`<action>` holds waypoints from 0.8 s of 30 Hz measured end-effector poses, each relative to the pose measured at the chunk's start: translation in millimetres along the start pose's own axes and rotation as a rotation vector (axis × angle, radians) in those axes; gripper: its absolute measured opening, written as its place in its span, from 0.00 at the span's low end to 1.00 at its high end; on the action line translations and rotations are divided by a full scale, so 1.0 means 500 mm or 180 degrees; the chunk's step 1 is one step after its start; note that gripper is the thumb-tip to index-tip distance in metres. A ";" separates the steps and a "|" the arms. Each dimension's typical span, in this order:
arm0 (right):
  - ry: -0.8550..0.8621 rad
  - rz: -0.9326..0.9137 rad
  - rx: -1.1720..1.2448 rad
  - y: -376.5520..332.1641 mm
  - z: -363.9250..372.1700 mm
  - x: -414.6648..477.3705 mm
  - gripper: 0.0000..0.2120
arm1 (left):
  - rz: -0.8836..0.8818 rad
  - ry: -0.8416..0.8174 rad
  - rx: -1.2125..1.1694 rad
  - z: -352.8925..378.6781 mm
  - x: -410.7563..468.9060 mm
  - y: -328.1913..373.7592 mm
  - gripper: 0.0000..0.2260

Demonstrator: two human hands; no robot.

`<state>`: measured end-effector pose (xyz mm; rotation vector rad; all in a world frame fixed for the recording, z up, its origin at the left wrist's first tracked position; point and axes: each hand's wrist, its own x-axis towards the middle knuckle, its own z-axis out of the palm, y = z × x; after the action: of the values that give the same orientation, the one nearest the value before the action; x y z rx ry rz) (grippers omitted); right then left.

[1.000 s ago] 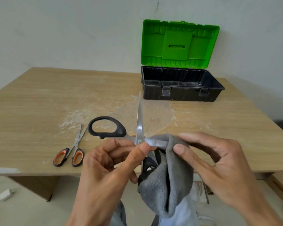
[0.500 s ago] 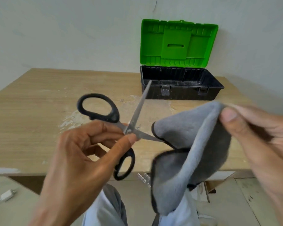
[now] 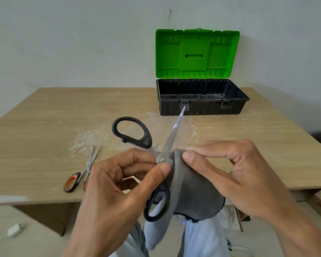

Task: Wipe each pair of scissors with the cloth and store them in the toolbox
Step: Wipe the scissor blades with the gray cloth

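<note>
Orange scissors (image 3: 80, 175): flat on the tabletop (image 3: 44, 127), far left.
Left hand (image 3: 115, 193): grip pinches black scissors (image 3: 171, 138) at the pivot, long blade aimed at the toolbox (image 3: 208, 109).
Right hand (image 3: 245, 179): grip pinches cloth (image 3: 193, 191) just right of that pivot.

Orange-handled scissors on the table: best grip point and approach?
Probably the handle loops, from above on the near side: the orange-handled scissors lie flat on the table, loops toward the person, blades slightly apart pointing away.

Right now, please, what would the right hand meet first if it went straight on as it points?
The right hand would likely meet the black scissors near their pivot, through the grey cloth it pinches.
</note>
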<state>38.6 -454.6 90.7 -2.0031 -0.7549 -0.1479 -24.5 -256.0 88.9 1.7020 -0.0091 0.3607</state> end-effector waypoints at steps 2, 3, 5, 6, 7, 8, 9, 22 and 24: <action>-0.0151 0.0086 0.0123 0.000 0.003 -0.012 0.12 | -0.0158 0.0004 -0.0143 0.001 -0.004 -0.003 0.12; -0.0264 0.0151 0.0210 0.000 0.004 -0.015 0.13 | -0.0256 0.0007 -0.0261 0.002 -0.004 -0.005 0.10; -0.0456 0.0317 0.0322 0.001 0.002 -0.021 0.16 | -0.0426 0.0026 -0.0501 0.004 -0.005 -0.008 0.10; -0.0525 0.0377 0.0310 0.005 -0.001 -0.022 0.16 | -0.0491 0.0026 -0.0571 0.004 -0.005 -0.009 0.10; -0.0580 0.0410 0.0300 0.010 -0.003 -0.023 0.14 | -0.0519 0.0018 -0.0579 0.003 -0.005 -0.011 0.11; -0.0619 0.0437 0.0320 0.014 -0.004 -0.023 0.11 | -0.0515 -0.0006 -0.0551 0.002 -0.005 -0.012 0.11; -0.0650 0.0462 0.0360 0.018 -0.006 -0.023 0.10 | -0.0496 -0.0042 -0.0494 0.001 -0.005 -0.014 0.11; -0.0529 0.0680 0.0868 0.030 -0.015 0.004 0.08 | -0.0466 -0.0224 -0.0387 0.024 0.013 -0.033 0.10; -0.0531 0.0665 0.0811 0.034 -0.020 0.006 0.08 | -0.0424 -0.0198 -0.0353 0.027 0.012 -0.030 0.10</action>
<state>52.5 -467.3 84.4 -1.8500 -0.6283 0.2297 -12.7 -265.1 74.2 1.5942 0.0379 0.2043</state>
